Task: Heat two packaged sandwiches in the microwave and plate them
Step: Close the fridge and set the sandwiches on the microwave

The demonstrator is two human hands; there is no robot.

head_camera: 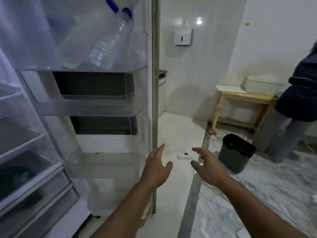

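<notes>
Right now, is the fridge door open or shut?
Open. The fridge door is swung wide, its inner racks facing the camera, with bottles in the top one. Both hands are empty.

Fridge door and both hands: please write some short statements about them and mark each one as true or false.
1. The fridge door stands open. True.
2. The left hand holds a packaged sandwich. False: it is empty, its fingers spread, just by the door's edge.
3. Clear plastic bottles with blue caps lie tilted in the top door shelf. True.
4. The right hand grips the green bin. False: it is open and holds nothing; the bin stands on the floor behind it.
5. A sandwich lies in the middle door shelf. False: no sandwich shows in it.
6. A wooden table stands by the far wall. True.
</notes>
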